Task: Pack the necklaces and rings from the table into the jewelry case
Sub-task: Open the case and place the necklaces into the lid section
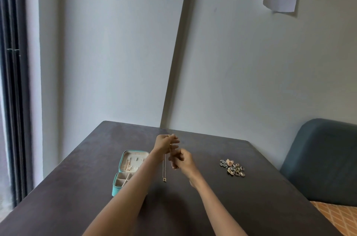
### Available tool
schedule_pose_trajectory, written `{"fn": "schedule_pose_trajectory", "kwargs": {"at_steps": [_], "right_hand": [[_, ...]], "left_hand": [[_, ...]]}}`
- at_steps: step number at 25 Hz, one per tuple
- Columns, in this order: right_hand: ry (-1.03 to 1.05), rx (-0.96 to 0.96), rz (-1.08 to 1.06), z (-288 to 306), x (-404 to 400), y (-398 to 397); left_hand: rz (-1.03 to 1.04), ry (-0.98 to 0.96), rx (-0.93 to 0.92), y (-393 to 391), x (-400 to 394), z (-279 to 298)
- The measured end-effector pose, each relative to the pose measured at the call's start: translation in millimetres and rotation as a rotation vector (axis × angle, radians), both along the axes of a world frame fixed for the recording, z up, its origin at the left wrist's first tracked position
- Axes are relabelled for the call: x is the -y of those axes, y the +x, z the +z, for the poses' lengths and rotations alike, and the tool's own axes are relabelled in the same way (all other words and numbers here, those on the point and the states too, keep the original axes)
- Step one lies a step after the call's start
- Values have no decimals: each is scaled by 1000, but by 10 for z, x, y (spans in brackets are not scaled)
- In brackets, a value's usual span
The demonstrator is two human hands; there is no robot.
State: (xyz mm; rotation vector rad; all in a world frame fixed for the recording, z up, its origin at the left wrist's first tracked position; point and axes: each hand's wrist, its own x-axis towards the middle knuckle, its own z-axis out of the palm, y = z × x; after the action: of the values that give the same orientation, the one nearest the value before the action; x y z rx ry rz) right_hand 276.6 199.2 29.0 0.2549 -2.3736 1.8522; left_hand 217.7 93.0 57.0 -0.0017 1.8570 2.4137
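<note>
A thin gold necklace [164, 170] with a small round pendant hangs above the dark table [251, 197]. My left hand [166, 143] is raised and pinches the chain's top end. My right hand [181, 160], just below and to the right, has its fingers curled at the chain; whether it holds the chain is unclear. The teal jewelry case [123, 174] lies open on the table to the left, cream-lined, with small compartments in its near half. My left forearm hides part of it. A heap of several rings [232, 168] lies on the table to the right.
A white wall stands behind the table's far edge. A blue-grey upholstered chair [324, 160] is at the right, with an orange patterned surface [340, 216] beside the table's right edge. A dark window frame [13, 81] runs down the left.
</note>
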Motion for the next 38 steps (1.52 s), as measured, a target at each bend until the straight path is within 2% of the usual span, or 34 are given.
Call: {"fn": "schedule_pose_trajectory", "kwargs": {"at_steps": [2, 5, 9, 13, 18, 21, 27, 32, 35, 38], "right_hand": [[7, -3, 0, 56, 15, -13], [-37, 18, -83, 134, -62, -46], [-167, 96, -130, 107, -216, -106], [-297, 138, -129, 11, -271, -111], [-410, 225, -24, -83, -226, -120], [-447, 281, 34, -115, -215, -84], [-462, 223, -106, -30, -257, -169], [-546, 253, -115, 19, -235, -207], [-597, 245, -156, 0, -217, -214], [-604, 228, -146, 61, -228, -214]], "left_hand": [[-25, -335, -27, 23, 13, -20], [-143, -484, 32, 95, 5, -26], [-309, -458, 116, 161, -34, -2], [-383, -475, 181, 192, -50, 15], [-407, -178, 233, 169, -67, 40], [-407, -60, 215, 134, -33, 24], [-565, 80, 50, 83, 67, -89], [-476, 7, -20, 49, 9, -22], [-451, -172, -115, 114, -50, 69], [-297, -256, -177, 137, -55, 75]]}}
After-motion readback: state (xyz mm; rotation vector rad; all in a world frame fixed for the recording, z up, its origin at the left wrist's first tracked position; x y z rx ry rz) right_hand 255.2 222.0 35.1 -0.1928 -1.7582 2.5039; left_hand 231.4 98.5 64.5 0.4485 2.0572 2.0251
